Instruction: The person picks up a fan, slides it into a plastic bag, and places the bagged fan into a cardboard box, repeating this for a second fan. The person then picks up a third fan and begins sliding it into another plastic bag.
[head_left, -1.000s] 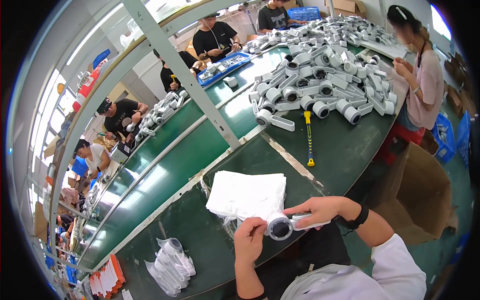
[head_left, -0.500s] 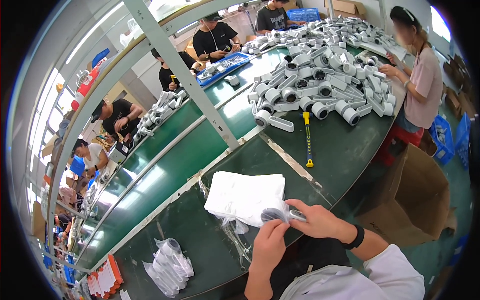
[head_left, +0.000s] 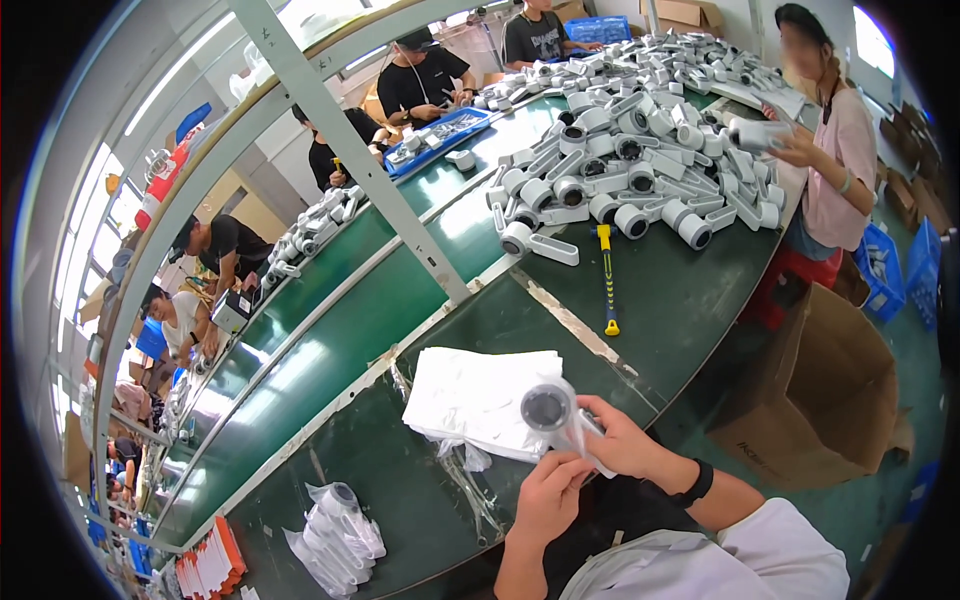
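My right hand (head_left: pixel 622 442) is closed around the handle of a white handheld device (head_left: pixel 547 408) with a round head and a grey disc in its face. Clear plastic film, apparently a bag, covers the device. My left hand (head_left: pixel 547 500) pinches just below the handle, at what looks like the film's lower edge; the fingertips partly hide it. Beneath the device's head lies a stack of white plastic bags (head_left: pixel 470 395) on the dark green table. To the left, several bagged devices (head_left: pixel 338 545) lie in a heap.
A large heap of unbagged devices (head_left: pixel 640 165) covers the far table. Before it lies a yellow-and-blue hammer (head_left: pixel 608 285). An open cardboard box (head_left: pixel 800 390) stands at right, near a person in pink (head_left: pixel 845 160). A metal post (head_left: pixel 350 150) rises left of centre; orange-edged cards (head_left: pixel 212 560) sit lower left.
My hands have tilted the device up, so its round face now shows above the bag stack. The person at right now holds a device over the heap. My view has shifted slightly.
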